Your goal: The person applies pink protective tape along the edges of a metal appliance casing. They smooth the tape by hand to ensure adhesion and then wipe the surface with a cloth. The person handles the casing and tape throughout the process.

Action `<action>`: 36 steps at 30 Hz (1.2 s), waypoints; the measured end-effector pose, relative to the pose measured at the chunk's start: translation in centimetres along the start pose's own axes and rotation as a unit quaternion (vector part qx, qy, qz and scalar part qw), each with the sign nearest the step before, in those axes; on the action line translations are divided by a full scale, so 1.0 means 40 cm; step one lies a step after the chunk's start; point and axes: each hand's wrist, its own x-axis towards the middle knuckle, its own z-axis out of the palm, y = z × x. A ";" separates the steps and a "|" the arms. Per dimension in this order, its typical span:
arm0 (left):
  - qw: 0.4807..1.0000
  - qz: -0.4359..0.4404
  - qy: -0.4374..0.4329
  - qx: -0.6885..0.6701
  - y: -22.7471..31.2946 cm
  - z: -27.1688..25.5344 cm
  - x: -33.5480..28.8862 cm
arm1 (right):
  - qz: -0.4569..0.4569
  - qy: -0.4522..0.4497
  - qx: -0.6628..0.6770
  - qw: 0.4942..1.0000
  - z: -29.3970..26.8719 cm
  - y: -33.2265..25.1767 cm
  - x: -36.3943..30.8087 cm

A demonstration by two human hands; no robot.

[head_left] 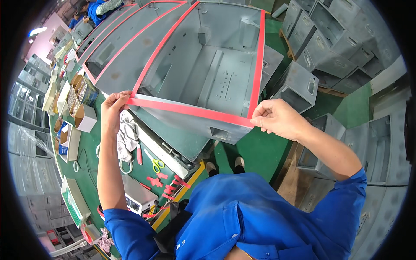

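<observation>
Pinching the left end of a flat, smooth red tape strip [190, 112], the left hand [113, 108] has its thumb and forefinger closed at the near left corner of a grey metal cabinet [182, 122]. At the near right corner, the right hand [275, 119] has thumb and fingertips drawn together on the strip's other end, the remaining fingers curled. Between the two hands, the strip runs straight along the cabinet's near rim; whether it is stuck down throughout, I cannot tell. The cabinet is a deep, open-faced rectangular shell of matt, slightly mottled sheet metal, with a rectangular cutout in its near wall and small round holes inside. Red bands line its other rims too.

On the green, smooth tabletop [89, 173] to the left lie a crumpled pale cloth [128, 136], scissors [157, 165] with rounded yellow-green plastic handles, and open cardboard boxes [85, 118]. Short red tape pieces [170, 190] lie near the yellow edge. Boxy grey metal housings [340, 65] are stacked at the right.
</observation>
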 end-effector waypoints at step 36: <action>0.999 -0.019 0.027 -0.022 0.005 0.011 0.007 | -0.061 0.032 -0.067 0.995 0.003 0.014 0.012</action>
